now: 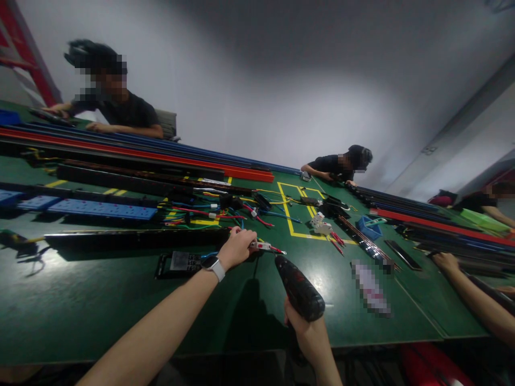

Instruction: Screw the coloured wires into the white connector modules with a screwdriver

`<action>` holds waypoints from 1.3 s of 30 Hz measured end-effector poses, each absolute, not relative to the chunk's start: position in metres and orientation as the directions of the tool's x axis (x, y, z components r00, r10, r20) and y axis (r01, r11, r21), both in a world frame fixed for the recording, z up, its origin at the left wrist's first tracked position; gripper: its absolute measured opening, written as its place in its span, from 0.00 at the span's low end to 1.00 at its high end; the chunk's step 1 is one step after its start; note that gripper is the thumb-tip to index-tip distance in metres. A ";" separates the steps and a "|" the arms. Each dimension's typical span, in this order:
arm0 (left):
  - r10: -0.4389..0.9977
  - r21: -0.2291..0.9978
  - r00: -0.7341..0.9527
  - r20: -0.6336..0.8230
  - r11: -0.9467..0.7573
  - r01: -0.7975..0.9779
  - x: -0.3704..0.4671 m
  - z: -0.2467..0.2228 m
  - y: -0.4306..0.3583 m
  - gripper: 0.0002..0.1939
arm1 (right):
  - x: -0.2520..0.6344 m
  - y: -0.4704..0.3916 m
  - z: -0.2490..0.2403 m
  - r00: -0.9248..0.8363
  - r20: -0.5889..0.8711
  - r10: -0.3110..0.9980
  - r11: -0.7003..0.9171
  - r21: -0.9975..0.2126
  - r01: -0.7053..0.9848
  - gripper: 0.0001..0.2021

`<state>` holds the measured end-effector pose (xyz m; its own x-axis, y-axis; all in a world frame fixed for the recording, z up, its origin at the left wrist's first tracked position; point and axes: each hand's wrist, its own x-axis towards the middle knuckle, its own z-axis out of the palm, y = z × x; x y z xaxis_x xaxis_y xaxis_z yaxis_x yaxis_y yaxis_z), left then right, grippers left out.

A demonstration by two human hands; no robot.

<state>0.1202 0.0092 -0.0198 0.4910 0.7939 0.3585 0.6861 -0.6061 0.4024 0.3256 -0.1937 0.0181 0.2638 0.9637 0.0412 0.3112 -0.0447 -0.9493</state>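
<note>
The right hand [311, 329] is gripping the power driver [300, 287], its fingers closing around the handle below the dark body. The driver's nose is pointing away from those fingers, toward the far end of the red lead [277, 250]. The left hand [237, 249] is wearing a watch [215, 265] at the wrist, and its fingers are closing on the small white part [263, 246], which is sticking out to their right with the red lead running from it.

Just left of the left fingers, a black plate [183, 264] is lying near the wrist, and beyond it a long black housing [137, 244] is stretching away to the left. Past the left fingertips, a bundle of coloured wires [217, 206] is spreading over the green table [201, 327]. To the right of these fingers and farther out, white blocks [319, 224] are resting within yellow tape marks [292, 214], and a blue bin [369, 229] is standing beyond them.

Well to the right of the right fingers, another person's hand [446, 262] is reaching over dark bars. Far beyond the left fingers, an orange rail [181, 156] is lying lengthwise, and two people are leaning at the far edge.
</note>
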 end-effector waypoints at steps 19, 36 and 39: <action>0.795 0.403 0.489 0.359 -0.605 0.687 0.120 -0.021 0.010 0.04 | 0.328 -0.193 0.020 0.224 0.000 0.975 -0.071 -0.949 0.307 0.18; 0.791 0.403 0.490 0.365 -0.609 0.683 0.120 -0.022 0.011 0.03 | 0.330 -0.193 0.018 0.216 0.029 0.976 -0.032 -0.960 0.277 0.16; 0.790 0.398 0.492 0.367 -0.611 0.685 0.120 -0.021 0.010 0.04 | 0.331 -0.192 0.018 0.201 0.025 0.979 -0.032 -0.961 0.275 0.16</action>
